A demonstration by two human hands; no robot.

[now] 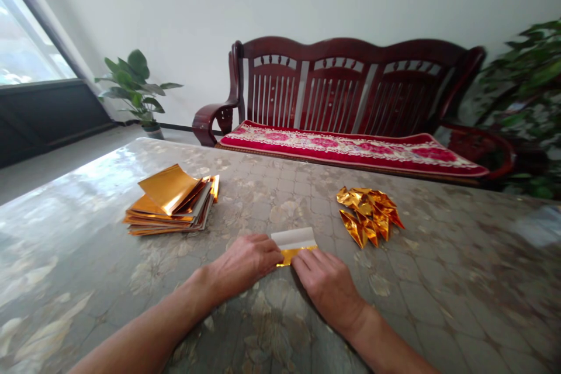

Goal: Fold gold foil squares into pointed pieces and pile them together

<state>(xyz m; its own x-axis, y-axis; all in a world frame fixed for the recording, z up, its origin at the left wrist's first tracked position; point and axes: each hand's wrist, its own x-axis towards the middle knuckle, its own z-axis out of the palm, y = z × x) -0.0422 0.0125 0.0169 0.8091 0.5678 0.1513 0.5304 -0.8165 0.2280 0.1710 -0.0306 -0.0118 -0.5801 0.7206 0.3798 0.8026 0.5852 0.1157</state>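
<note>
"What's on the glossy grey stone-patterned surface (442,286)?"

"A loose stack of gold foil sheets (170,204) on the left, a heap of folded gold foil pieces (369,216) on the right."

"And the hands?"

"The left hand (243,266) and right hand (326,289) press flat, unpinched, on a white-backed gold foil strip (293,246) between them."

"Risk?"

"Slick foil could slip if pressure eases"

Rectangular foil sheet (293,239), pale side up, near edge folded, gold showing, lying flat.
</note>
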